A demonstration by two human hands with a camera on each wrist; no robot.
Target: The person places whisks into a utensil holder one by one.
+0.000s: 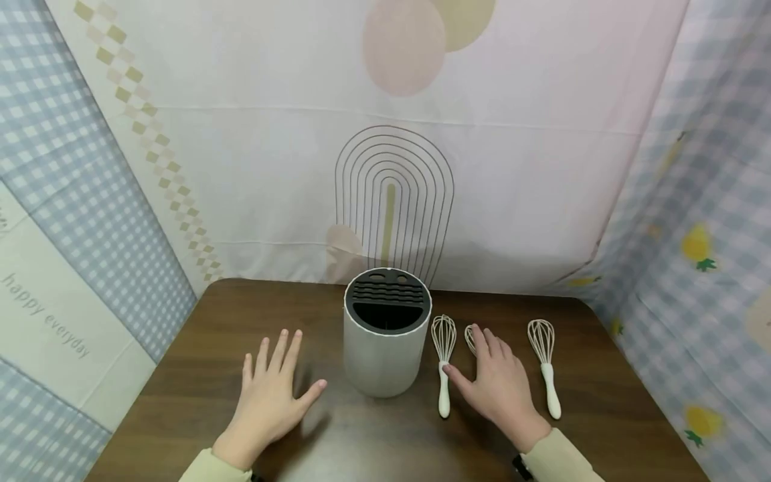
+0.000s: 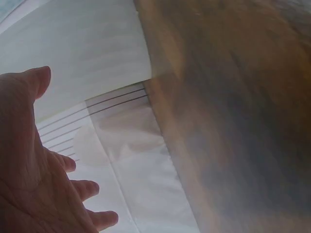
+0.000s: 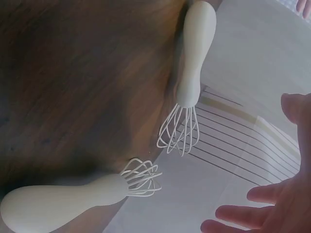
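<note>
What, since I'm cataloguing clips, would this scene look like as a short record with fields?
Surface: brown table
Container: white cylinder, upright, black slotted top
Whisks: three; left whisk beside the cylinder, middle whisk mostly hidden, right whisk farthest from it
Left hand: fingers spread, holding nothing
Right hand: over the middle whisk; contact unclear

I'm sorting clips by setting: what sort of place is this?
Probably a staged recording booth: a brown wooden table, a white printed cloth hung behind it, and blue checked cloths on both sides.
</note>
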